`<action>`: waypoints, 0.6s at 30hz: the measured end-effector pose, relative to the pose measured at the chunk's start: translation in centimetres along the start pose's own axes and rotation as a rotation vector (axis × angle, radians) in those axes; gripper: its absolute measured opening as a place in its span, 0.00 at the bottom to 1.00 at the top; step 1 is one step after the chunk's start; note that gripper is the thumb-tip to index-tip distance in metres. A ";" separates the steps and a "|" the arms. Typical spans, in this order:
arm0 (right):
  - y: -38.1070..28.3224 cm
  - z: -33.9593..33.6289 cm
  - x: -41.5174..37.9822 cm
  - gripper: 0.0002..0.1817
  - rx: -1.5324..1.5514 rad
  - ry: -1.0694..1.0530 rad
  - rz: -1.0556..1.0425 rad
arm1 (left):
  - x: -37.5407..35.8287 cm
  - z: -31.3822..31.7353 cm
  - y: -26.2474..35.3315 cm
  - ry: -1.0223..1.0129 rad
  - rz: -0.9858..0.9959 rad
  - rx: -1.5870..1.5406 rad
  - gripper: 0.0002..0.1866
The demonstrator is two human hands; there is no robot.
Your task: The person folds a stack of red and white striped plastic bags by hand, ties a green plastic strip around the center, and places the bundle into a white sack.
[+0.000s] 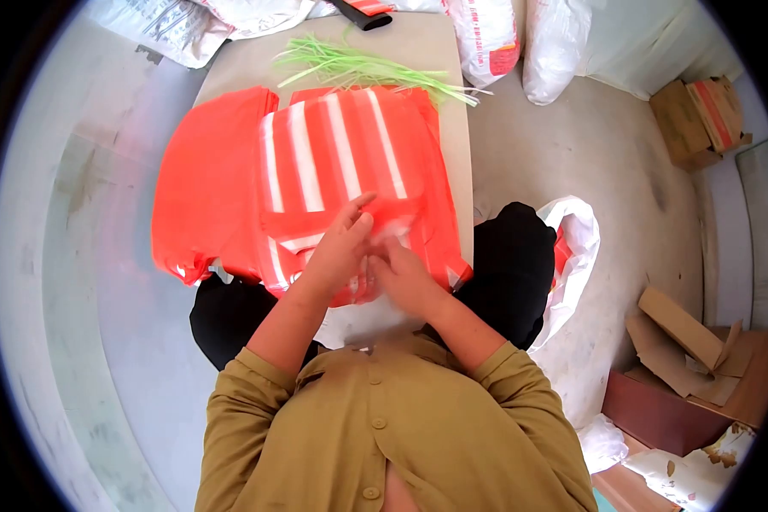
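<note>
A stack of glossy red plastic or fabric pieces with white stripes (pixel 343 145) lies on the table in front of me, its near end over my lap. My left hand (pixel 337 252) rests on the near part of the striped top piece, index finger stretched out and the other fingers partly hidden. Close beside it, my right hand (pixel 405 275) is closed, thumb and fingers pinched at the crumpled near edge. What exactly sits between those fingertips I cannot tell. Plain red sheets (pixel 209 175) lie folded to the left of the striped piece.
Thin green strips (pixel 358 66) lie loose behind the stack on the beige table (pixel 454 141). White sacks (pixel 559 51) stand past its far right. An open white bag (pixel 580 256) with red content is by my right knee. Cardboard boxes (pixel 700 375) sit on the floor to the right.
</note>
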State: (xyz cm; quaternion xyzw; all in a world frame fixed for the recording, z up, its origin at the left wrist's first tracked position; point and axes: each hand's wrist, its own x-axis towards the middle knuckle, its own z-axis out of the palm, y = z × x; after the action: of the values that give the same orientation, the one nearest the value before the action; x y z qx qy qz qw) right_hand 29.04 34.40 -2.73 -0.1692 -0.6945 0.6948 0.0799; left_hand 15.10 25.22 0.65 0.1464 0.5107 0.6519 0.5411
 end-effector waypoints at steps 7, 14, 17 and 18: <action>-2.8 -0.1 1.0 0.33 -0.248 -0.019 0.104 | -1.1 0.5 1.9 0.196 0.054 0.057 0.38; -1.2 -1.9 2.2 0.24 0.011 0.013 -0.037 | -0.2 -0.5 1.0 0.223 0.094 0.277 0.30; -2.5 -2.4 2.1 0.21 -0.170 0.082 -0.079 | 0.1 -0.6 0.7 0.237 0.120 0.386 0.28; -3.3 -2.8 2.0 0.21 -0.336 0.139 -0.107 | 0.1 -0.8 0.7 0.245 0.135 0.420 0.28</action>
State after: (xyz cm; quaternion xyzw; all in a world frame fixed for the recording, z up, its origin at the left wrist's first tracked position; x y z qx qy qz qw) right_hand 27.77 37.82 0.40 -0.1905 -0.8017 0.5503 0.1349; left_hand 14.10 25.01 0.85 0.2093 0.6857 0.5790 0.3882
